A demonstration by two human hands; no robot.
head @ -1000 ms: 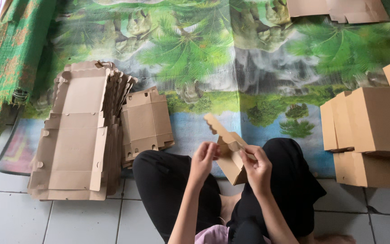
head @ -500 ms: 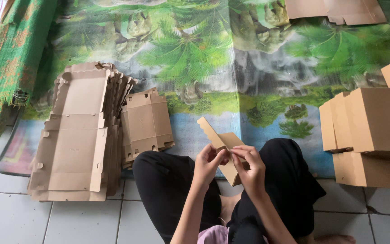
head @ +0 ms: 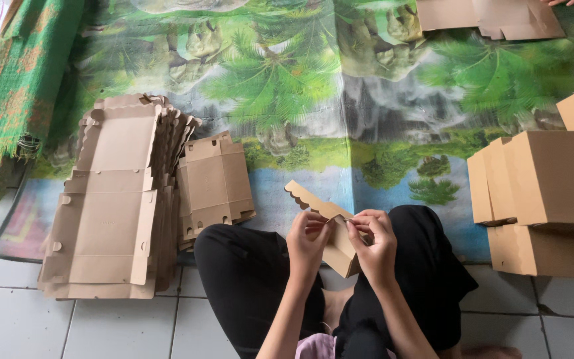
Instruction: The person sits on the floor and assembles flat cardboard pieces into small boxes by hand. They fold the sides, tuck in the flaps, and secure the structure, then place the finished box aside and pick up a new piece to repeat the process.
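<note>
- now, both hands meet above the lap, holding a small brown cardboard blank (head: 330,229) that tilts up from the knees toward the mat, its scalloped edge at the upper left end.
- left hand (head: 307,240) has thumb and fingertips pressed together on the near edge of the blank, pinching a flap at the middle of the piece.
- right hand (head: 373,242) curls over the same spot from the other side, fingers closed on the cardboard, touching the left fingertips; exactly which flap or tab each finger grips cannot be told.
- to do this fold well, my judgement is that the pinch should sit right on the scored line, with both thumbs close together so the crease runs straight and the thin board does not buckle or tear at the tab.
- supporting the lower end of the blank against the leg would likely steady it while the flap is bent.
- a tall stack of flat blanks (head: 111,199) lies on the floor to the left, with a smaller stack (head: 215,183) leaning just beside it.
- folded boxes (head: 546,199) are piled at the right, well apart from the hands.
- a printed mat (head: 287,80) with palms and water covers the floor ahead, and more flat cardboard (head: 493,16) lies at its far edge.
</note>
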